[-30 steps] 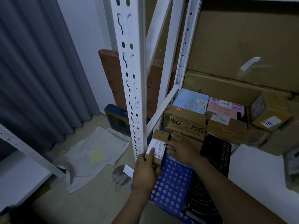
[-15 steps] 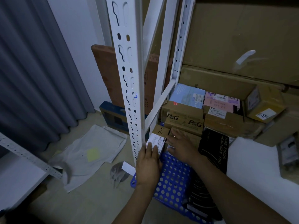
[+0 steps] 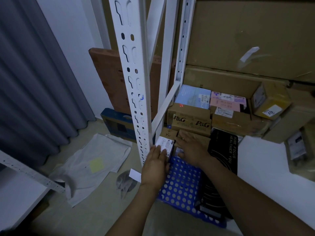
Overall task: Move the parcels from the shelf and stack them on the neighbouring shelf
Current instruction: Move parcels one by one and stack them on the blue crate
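Uncurling since a second ago, your left hand (image 3: 155,165) is flattening. Beside the white shelf upright (image 3: 134,99), above the blue crate (image 3: 180,182), the small parcel (image 3: 167,134) is sitting. Your straight left fingers (image 3: 157,149) are pressing its label, and your right hand (image 3: 190,147) is lying open alongside.

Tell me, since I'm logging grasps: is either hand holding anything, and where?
The small labelled parcel sits between both hands: left hand flat on its label face, right hand at its right edge.
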